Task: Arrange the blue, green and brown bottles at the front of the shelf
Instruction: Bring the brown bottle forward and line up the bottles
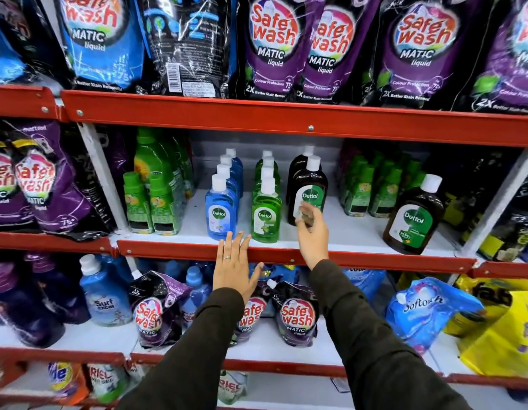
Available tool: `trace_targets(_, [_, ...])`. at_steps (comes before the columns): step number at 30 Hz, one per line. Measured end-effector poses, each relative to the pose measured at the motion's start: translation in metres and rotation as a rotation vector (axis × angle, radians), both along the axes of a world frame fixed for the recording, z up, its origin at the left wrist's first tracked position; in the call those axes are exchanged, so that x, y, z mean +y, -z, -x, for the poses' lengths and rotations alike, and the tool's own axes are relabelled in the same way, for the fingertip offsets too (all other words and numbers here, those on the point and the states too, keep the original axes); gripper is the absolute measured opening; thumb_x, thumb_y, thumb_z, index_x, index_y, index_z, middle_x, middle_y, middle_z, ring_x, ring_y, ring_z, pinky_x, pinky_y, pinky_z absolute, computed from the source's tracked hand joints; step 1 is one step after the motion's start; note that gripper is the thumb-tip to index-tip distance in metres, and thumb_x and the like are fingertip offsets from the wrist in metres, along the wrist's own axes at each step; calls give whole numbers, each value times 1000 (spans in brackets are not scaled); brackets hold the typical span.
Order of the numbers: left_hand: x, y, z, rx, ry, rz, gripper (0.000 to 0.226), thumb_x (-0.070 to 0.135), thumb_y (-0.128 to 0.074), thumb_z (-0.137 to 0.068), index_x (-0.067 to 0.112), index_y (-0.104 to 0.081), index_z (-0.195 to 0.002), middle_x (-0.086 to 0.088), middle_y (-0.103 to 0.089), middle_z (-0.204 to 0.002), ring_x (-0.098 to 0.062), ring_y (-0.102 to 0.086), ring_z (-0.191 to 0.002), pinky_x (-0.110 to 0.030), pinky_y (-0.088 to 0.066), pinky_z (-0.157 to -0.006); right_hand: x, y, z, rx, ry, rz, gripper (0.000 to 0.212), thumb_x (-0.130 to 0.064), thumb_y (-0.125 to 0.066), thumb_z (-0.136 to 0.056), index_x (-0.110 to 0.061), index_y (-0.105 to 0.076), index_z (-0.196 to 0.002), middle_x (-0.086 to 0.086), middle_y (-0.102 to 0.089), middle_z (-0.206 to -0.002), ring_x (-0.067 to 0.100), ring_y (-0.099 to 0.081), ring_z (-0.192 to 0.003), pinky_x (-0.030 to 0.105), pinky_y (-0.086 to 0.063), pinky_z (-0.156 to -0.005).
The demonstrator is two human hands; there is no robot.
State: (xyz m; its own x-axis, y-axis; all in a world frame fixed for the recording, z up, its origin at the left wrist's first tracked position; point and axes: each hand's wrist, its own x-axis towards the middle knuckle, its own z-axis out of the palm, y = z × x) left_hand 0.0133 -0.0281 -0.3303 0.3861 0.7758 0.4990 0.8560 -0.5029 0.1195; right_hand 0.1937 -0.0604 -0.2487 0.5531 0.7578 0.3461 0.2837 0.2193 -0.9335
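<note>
Dark sleeves lead up to my left hand (233, 269), flat with fingers spread against the red shelf lip (174, 252), holding nothing. My right hand (313, 232) hangs loosely open, fingertips at the brown Dettol bottle (308, 190). Left of it, blue Dettol bottles (220, 211) and green Dettol bottles (265, 216) queue front to back. Bare white shelf separates a larger brown bottle (413, 220) far right.

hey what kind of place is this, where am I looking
Most likely a shop's laundry and cleaning aisle: red-edged shelves hold Safe Wash pouches and rows of blue, green and brown Dettol bottles, many of each.
</note>
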Motion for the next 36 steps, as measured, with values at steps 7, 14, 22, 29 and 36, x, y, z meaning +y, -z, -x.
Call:
trace_targets(7, [-3,3,-9,-47,-42,-2,72,56,-32,-93,6,-45,-144,-18,-49,-149,-39,-29,-149,-49,-12,-122,-43,-10,-75,-69,535,-182,38,-8,-57,-91,-16,-56,-128,9,-55,-134,25,-47,-129,37,-34,-111])
trace_targets(14, [-2,4,-9,-35,-55,-1,75,57,-27,-93,5,-43,-144,-19,-49,-149,-39,-27,-149,-48,-11,-122,-71,-19,-148,26,817,-95,64,-1,-57,-91,-9,-32,-150,17,-26,-157,40,-30,-142,41,-27,-113])
trace_targets(22, [-5,2,-11,-66,-54,29,78,60,-29,-91,4,-46,-142,-20,-50,-147,-41,-29,-148,-50,-13,-122,-87,-3,-199,100,511,18,71,-15,-73,-87,-10,-35,-147,15,-49,-146,31,-48,-137,43,-41,-114])
trace_targets(29, [-6,-2,-14,-58,-65,74,90,74,-22,-90,4,-48,-140,-22,-48,-150,-41,-27,-149,-45,-4,-120,-101,-6,-208,58,396,-37,69,-12,-80,-81,-6,-44,-140,12,-50,-144,25,-48,-132,26,-37,-106])
trace_targets(36, [-7,-4,-14,-44,-66,106,100,78,-4,-89,4,-48,-141,-21,-47,-151,-41,-27,-150,-46,-5,-121,-77,-22,-158,94,111,-74,71,-8,-81,-80,-5,-44,-141,3,-51,-134,17,-48,-126,30,-39,-108])
